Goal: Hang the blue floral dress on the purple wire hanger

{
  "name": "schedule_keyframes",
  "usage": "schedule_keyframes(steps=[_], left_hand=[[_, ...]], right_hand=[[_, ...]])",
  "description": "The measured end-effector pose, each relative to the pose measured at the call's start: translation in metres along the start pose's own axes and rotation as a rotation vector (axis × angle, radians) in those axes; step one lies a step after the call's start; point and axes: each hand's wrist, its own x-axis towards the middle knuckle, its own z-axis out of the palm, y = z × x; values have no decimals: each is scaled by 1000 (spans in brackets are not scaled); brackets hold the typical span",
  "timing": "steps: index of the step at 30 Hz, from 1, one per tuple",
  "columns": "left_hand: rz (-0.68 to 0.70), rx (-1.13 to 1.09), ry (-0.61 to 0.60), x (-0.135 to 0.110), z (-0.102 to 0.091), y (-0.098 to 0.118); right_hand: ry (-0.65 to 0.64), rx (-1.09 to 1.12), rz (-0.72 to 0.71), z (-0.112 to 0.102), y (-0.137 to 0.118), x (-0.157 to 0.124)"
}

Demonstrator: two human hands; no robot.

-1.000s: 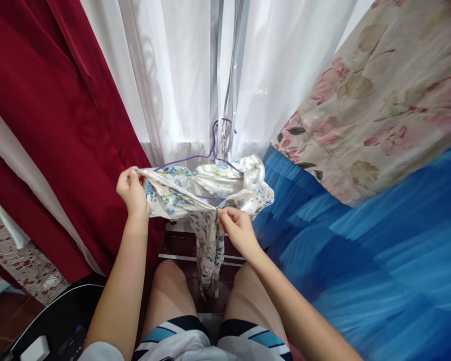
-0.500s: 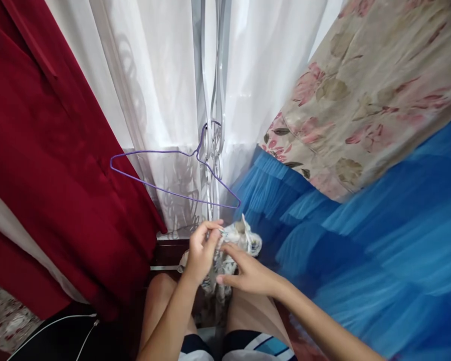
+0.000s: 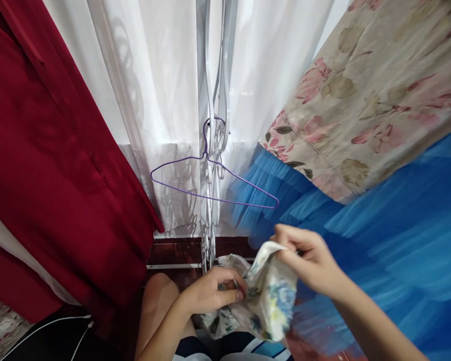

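Note:
A crumpled white cloth garment with blue, yellow and green flowers is stretched between my two hands above my lap. My right hand pinches its upper edge and holds it up on the right. Lower and to the left, my left hand has its fingers curled into the folds of the cloth, with the fingertips partly hidden. Beyond my hands a purple wire hanger hangs bare by its hook from a white metal rack.
Red curtain hangs at the left, white curtain behind the rack. On the right are a beige floral cloth and blue ruffled tulle. A white cable runs over a black surface at lower left.
My hands have moved apart, the right one up and to the right, spreading the bunched garment. The hanger has swung round to the right and now faces me more squarely.

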Motion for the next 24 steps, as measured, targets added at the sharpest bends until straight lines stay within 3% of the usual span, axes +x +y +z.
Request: schedule_keyframes(steps=[3, 7, 10, 13, 16, 18, 21, 24], left_hand=[[16, 177, 132, 4, 6, 0], [184, 234, 427, 23, 14, 1], [194, 148, 375, 33, 20, -3], [149, 70, 343, 25, 20, -2], [175, 199, 531, 5, 9, 11], [263, 366, 618, -10, 1, 28], [351, 526, 664, -27, -7, 54], [268, 509, 743, -41, -13, 66]], right_hand=[[192, -84, -140, -26, -18, 14], [170, -299, -144, -29, -36, 33], [190, -653, -253, -25, -37, 33], [282, -742, -358, -37, -27, 28], [490, -627, -357, -60, -8, 38], [546, -454, -269, -71, 8, 61], [432, -36, -56, -71, 29, 113], [246, 231, 110, -50, 36, 158]])
